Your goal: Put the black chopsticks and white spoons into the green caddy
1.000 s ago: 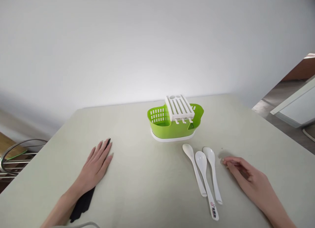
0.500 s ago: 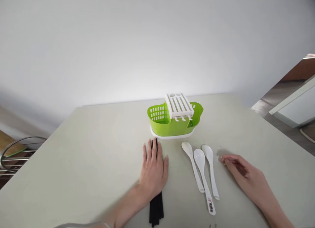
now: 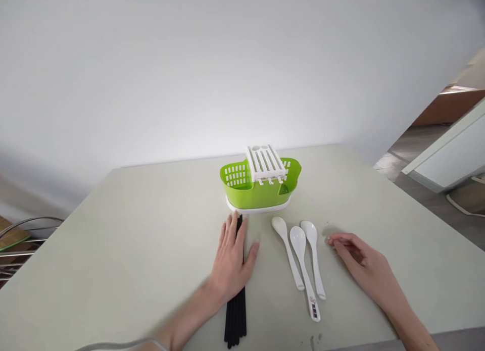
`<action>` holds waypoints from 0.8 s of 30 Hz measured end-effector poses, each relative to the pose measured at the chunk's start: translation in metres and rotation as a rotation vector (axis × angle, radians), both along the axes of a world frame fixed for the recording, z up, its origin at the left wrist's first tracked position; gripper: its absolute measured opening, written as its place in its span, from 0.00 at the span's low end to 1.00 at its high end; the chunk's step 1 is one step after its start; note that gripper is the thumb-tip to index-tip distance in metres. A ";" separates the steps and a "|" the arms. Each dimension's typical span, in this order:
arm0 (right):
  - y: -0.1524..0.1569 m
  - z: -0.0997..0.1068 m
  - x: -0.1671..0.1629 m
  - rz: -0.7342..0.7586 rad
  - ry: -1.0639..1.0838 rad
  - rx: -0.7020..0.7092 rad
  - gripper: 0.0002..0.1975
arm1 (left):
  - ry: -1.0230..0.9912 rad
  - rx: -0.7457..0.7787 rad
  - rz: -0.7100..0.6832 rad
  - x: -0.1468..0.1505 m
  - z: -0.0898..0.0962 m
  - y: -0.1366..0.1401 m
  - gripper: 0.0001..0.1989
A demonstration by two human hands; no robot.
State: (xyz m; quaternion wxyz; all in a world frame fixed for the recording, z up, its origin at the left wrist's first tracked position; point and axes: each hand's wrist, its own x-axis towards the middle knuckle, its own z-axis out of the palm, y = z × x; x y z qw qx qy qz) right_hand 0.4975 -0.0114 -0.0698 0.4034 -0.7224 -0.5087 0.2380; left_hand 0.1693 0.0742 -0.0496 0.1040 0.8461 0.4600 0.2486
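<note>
On the pale grey-green tabletop (image 3: 125, 250), near its middle, the person's left hand (image 3: 232, 260) lies flat, palm down with fingers spread only a little, pressing on a bundle of long black plastic chopsticks (image 3: 235, 315). It holds nothing in a grasp; the sticks run under the palm from about 6 o'clock toward 12, their far tips peeking out between the fingers just short of the holder and their near ends sticking out below the wrist toward the table's front edge.

At 12 o'clock from that hand stands a lime-green perforated plastic cutlery holder (image 3: 257, 189) on a white base, capped by a white slotted plastic insert (image 3: 264, 163) that sits tilted across its top. The chopstick tips lie just beside the holder's base; whether they touch it I cannot tell.

At 3 o'clock from the left hand lie three white ceramic soup spoons (image 3: 299, 257), side by side, bowls toward the holder and handles toward the person; the middle one carries a small printed mark near its handle end.

Further on at 3 o'clock, just beside the spoons, the right hand (image 3: 364, 265) rests on the table, fingers loosely curled and close together, fingertips pointing at the nearest spoon but apart from it, gripping nothing.

At 9 o'clock, off the table's edge, a metal wire rack (image 3: 18, 245) shows.
</note>
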 end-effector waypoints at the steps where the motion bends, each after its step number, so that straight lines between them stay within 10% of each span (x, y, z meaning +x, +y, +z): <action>1: 0.000 0.001 0.000 0.004 -0.002 0.007 0.17 | -0.070 -0.027 0.008 -0.002 0.003 0.005 0.30; 11: -0.001 0.003 -0.001 -0.005 -0.008 -0.005 0.17 | -0.638 -0.117 0.418 -0.054 0.020 0.123 0.14; 24: -0.002 -0.006 0.004 -0.027 -0.012 -0.002 0.19 | -0.700 -0.423 0.222 -0.049 0.031 0.116 0.11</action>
